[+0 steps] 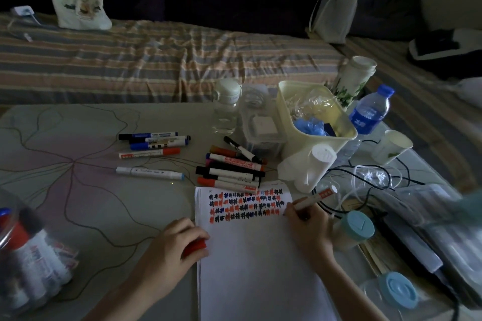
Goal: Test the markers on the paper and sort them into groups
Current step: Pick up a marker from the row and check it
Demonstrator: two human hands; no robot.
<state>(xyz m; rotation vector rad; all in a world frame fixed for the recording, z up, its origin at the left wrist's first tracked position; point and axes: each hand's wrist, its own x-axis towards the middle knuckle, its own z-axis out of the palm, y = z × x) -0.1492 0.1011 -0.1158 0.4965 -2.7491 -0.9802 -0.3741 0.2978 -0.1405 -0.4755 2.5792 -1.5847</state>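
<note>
Right hand: the right hand (309, 227), lower right of centre, grips a red-and-white marker (314, 198) like a pen, its tip down at the right end of the lowest row of marks.
Left hand: the left hand (180, 240), lower centre, has its fingers curled round a small red cap (195, 247) and rests at the left edge of the paper.
Paper: the paper (260, 263) lies in the lower middle of the frame on the table (104, 203); four rows of test marks (246, 204) in black, red and blue fill its top strip, and the rest is blank.
Left group: four markers (154, 142) lie side by side in the middle left of the frame, blue, black and red among them.
Single marker: a white marker with a light blue end (150, 172) lies alone just below that group.
Middle group: a heap of markers (232, 168) sits right above the paper, touching its top edge.
Untested stock: a clear jar of markers (28, 255) lies blurred at the lower left edge; how many it holds cannot be told.
Progress: judging by the many marks and the sorted groups, the work looks well under way, while the marker in hand awaits sorting and the jar likely holds more to test.
</note>
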